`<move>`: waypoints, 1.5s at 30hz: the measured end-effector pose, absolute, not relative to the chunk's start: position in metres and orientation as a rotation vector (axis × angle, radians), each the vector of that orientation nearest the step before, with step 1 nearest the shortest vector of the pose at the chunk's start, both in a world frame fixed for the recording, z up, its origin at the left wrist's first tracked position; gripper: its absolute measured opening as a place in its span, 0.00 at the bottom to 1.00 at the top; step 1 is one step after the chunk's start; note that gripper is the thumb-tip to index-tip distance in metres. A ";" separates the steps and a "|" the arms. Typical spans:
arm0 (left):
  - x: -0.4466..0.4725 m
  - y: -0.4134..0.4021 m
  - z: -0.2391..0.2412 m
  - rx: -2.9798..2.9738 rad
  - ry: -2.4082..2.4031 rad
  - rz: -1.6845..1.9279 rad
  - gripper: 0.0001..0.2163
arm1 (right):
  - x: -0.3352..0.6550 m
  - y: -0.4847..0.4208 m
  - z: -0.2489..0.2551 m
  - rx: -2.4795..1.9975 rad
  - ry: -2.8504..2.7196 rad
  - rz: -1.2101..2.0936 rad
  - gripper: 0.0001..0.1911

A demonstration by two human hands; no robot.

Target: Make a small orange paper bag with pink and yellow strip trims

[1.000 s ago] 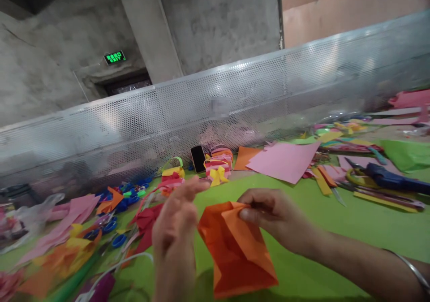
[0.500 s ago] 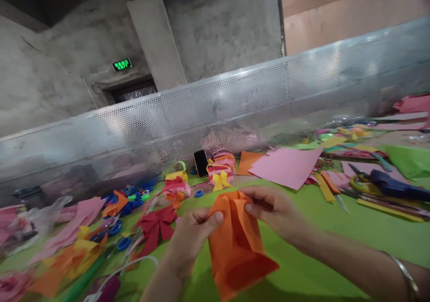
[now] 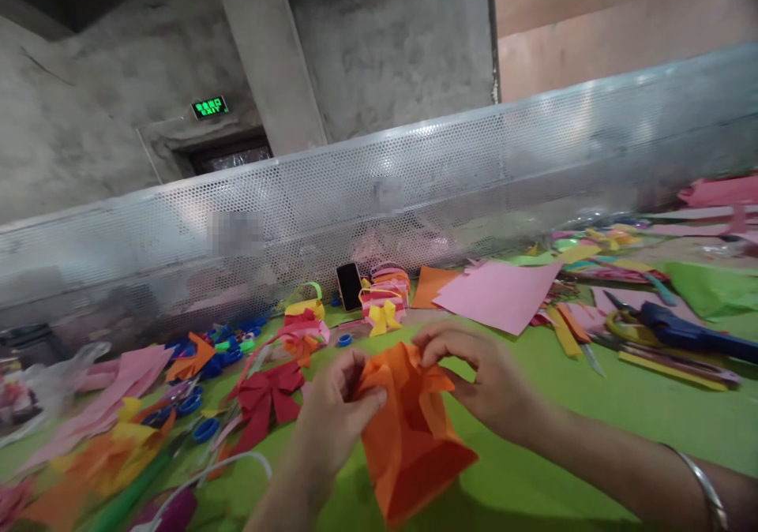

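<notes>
Paper pouch (image 3: 414, 445), orange and long, was held just over the green table (image 3: 592, 413), its long axis running from the flat near end up and away to the crumpled far end. The left hand (image 3: 335, 410) and right hand (image 3: 479, 378) had their fingers pinching that far end from either side. Beyond lay a red bow (image 3: 266, 394), a pink sheet (image 3: 503, 295) and a phone (image 3: 349, 285).

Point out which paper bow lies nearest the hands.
The dark red bow, flat on the green table beside the left hand; the yellow bow sits farther back on a striped basket.
</notes>
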State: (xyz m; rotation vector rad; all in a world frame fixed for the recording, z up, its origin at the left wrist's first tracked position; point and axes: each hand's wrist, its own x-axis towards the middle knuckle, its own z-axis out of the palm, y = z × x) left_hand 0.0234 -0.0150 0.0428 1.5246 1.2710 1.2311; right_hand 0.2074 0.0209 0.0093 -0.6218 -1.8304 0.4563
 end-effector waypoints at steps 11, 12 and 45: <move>0.034 -0.027 0.046 1.832 1.599 1.194 0.14 | 0.205 0.004 0.015 -0.542 -1.909 0.522 0.13; 0.035 -0.027 0.045 1.831 1.569 1.214 0.12 | 0.206 0.002 0.017 -0.545 -1.905 0.537 0.13; 0.052 -0.037 0.043 1.919 1.318 1.473 0.09 | 0.198 -0.018 0.018 -0.807 -1.830 0.200 0.08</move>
